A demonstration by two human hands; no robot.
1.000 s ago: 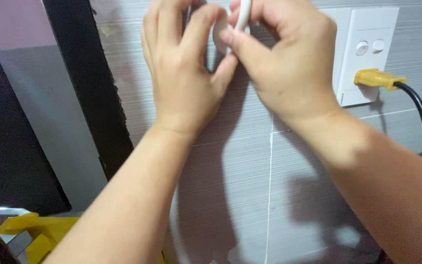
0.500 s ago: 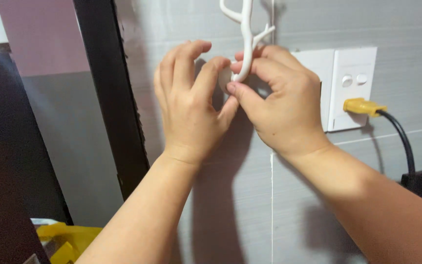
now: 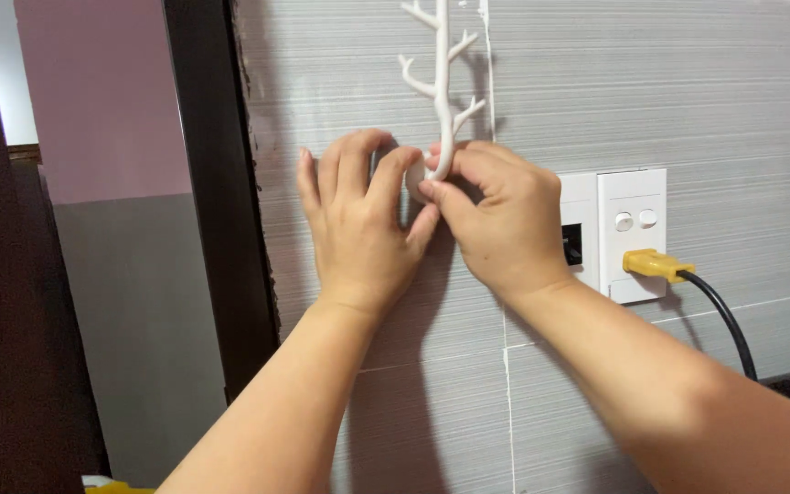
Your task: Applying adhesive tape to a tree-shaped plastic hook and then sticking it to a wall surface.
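My right hand (image 3: 500, 224) pinches the foot of the white branch-shaped hook (image 3: 442, 87), long axis upright on the tiled wall (image 3: 688, 91), left hand (image 3: 363, 224) pressing its round base.

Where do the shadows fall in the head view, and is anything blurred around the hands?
Head view: hard shadows drop below both forearms onto the grey tiled wall, so the light comes from above; the left hand and right hand are sharp, as is the white branch-shaped hook; no glare on the white socket plate; the dark door frame is underexposed.
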